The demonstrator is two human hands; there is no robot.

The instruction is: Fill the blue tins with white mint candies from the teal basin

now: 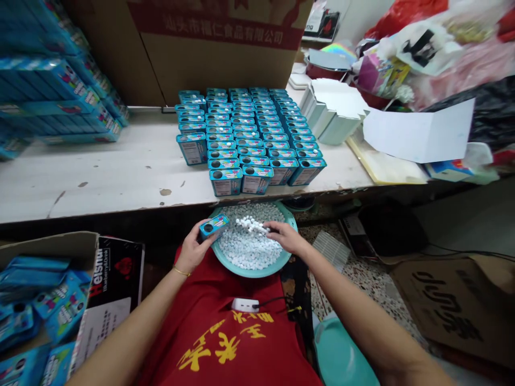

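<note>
In my left hand (193, 247) is a small blue printed box (214, 225), tilted, with a dark round spot on its top. It is at the left rim of a turquoise basin (248, 273). Small white candies (251, 260), pellet-like, fill the basin. My right hand (284, 236) is over the basin's right side, fingers closed. A raised heap of the white candies (250, 224) extends from its fingertips toward the box. What carries this heap, if anything, is hidden beneath it.
Rows of similar blue boxes (257, 145) stand on the white table (100, 171), before a large carton (221, 64). More blue packs (56, 102) are stacked left. A carton (48, 241) at lower left contains blue packs. White card stacks (333, 107) and bags lie right.
</note>
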